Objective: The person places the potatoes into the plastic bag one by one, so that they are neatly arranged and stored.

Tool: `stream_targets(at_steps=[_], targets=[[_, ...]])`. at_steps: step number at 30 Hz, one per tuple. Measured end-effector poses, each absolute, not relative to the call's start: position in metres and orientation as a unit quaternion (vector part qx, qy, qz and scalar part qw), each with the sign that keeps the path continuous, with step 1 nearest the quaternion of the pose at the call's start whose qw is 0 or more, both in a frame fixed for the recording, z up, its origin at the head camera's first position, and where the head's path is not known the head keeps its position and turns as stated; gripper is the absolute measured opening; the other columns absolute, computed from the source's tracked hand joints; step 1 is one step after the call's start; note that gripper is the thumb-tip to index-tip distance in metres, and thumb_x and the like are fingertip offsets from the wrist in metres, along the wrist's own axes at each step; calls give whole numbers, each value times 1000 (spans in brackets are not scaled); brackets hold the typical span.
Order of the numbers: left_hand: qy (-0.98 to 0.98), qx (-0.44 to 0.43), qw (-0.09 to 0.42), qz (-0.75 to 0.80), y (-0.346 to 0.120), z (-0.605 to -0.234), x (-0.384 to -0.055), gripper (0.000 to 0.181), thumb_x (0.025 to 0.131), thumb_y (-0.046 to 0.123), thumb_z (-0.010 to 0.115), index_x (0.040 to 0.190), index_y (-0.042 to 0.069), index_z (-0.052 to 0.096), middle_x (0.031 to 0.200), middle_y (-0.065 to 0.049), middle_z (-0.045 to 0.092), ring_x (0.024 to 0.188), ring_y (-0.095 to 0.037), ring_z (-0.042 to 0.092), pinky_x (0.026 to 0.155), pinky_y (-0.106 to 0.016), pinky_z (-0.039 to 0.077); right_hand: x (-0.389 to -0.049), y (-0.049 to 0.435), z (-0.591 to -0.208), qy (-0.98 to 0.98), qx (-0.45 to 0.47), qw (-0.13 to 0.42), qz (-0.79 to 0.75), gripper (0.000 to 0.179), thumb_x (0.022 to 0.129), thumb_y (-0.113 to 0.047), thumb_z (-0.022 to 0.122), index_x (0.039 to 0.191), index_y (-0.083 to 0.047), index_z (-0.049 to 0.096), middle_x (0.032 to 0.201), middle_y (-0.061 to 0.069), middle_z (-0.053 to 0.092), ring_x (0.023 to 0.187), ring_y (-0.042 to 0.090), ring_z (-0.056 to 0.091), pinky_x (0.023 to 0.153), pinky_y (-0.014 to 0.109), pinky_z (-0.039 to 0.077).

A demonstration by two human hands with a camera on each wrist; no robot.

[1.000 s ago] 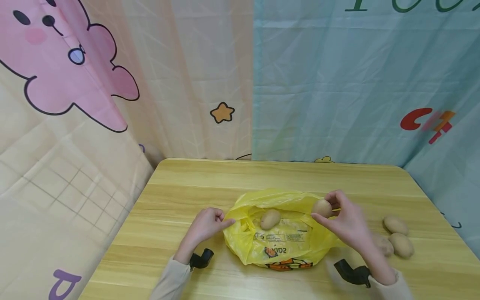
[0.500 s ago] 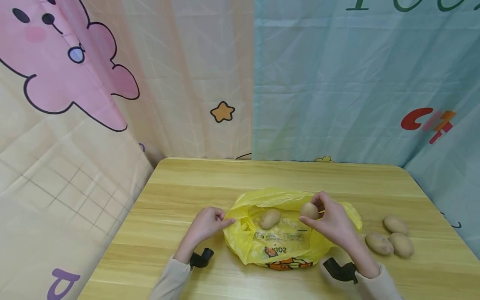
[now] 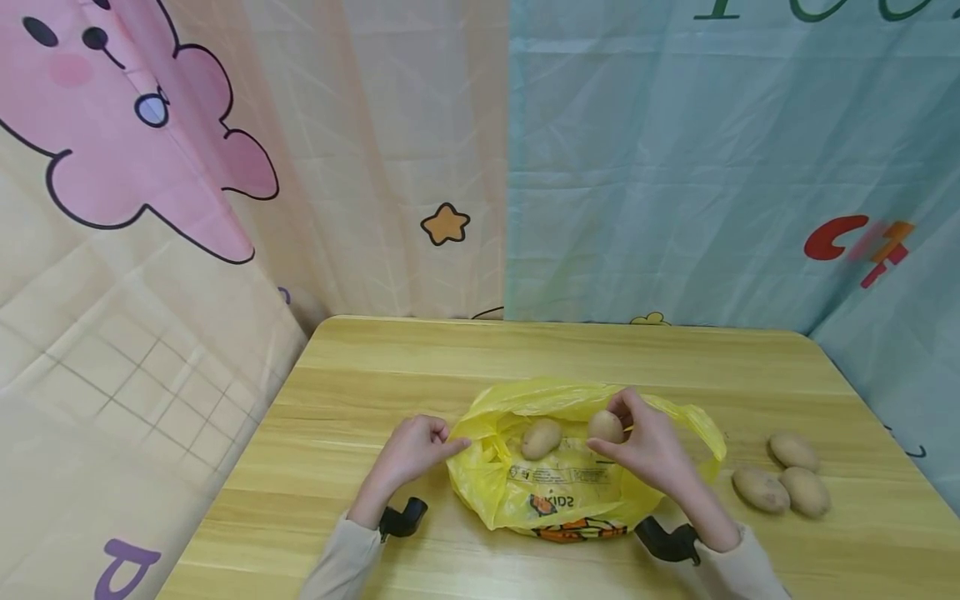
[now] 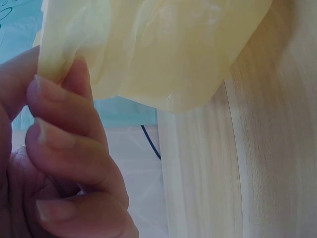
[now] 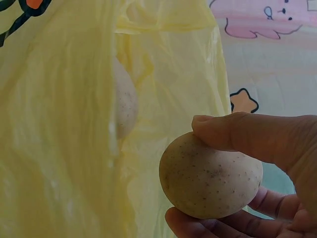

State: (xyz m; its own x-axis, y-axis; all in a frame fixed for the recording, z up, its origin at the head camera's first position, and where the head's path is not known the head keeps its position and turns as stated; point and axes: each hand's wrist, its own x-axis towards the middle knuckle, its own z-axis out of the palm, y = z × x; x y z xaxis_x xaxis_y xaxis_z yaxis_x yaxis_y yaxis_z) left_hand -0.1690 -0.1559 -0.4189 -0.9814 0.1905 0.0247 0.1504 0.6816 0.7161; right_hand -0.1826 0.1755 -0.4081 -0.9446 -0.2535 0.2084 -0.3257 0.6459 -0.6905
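A yellow plastic bag (image 3: 566, 487) lies on the table with its mouth spread wide, printed with a logo and orange pictures. My left hand (image 3: 416, 446) pinches the bag's left rim between thumb and forefinger; in the left wrist view the thin yellow film (image 4: 163, 54) hangs from those fingers. Inside the bag one potato (image 3: 542, 438) rests toward the left. At the mouth's right side my right hand (image 3: 648, 442) grips a second potato (image 5: 210, 176) between thumb and fingers, over the opening. In the right wrist view the potato in the bag (image 5: 125, 101) is partly covered by yellow film.
Three loose potatoes (image 3: 791, 475) sit together on the wooden table (image 3: 420, 358), right of the bag. A black wrist mount (image 3: 667, 542) is strapped to the right wrist and another black mount (image 3: 402, 517) to the left. Printed curtains (image 3: 660, 167) hang behind the table.
My right hand has carried its potato leftward, from the bag's right rim to over the opening. The bag's right end and the loose potatoes have come into fuller view. My left hand has stayed put.
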Motion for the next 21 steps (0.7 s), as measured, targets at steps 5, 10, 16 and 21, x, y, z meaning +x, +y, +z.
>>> stream_targets(at_steps=[5,10,16,21], targets=[[916,97,21,388,-156,-419,-169,43,84,36,73,60,14,44,49,9,29,45,-6,27,46,-22,23,-185,173,-414,-906,165,46,386,42,71,-13,84,96,-8,51,82,1,57,70,15,56,53,28,46],[917,100,19,387,-156,-421,-169,44,84,36,73,60,14,44,49,10,29,45,-6,27,46,-22,23,-187,171,-420,-908,169,51,380,43,70,-14,85,95,-7,52,80,1,57,66,14,54,52,28,45],[917,101,22,386,-156,-422,-170,43,84,35,72,60,15,43,49,9,27,45,-6,26,46,-22,23,-191,167,-427,-911,166,45,376,43,70,-14,85,97,-5,52,79,2,56,63,14,51,51,28,43],[918,99,31,383,-155,-422,-170,43,84,34,72,60,16,43,49,9,27,44,-6,25,46,-22,23,-194,165,-430,-912,154,33,378,43,71,-15,84,98,-5,52,79,3,58,63,14,53,52,29,44]])
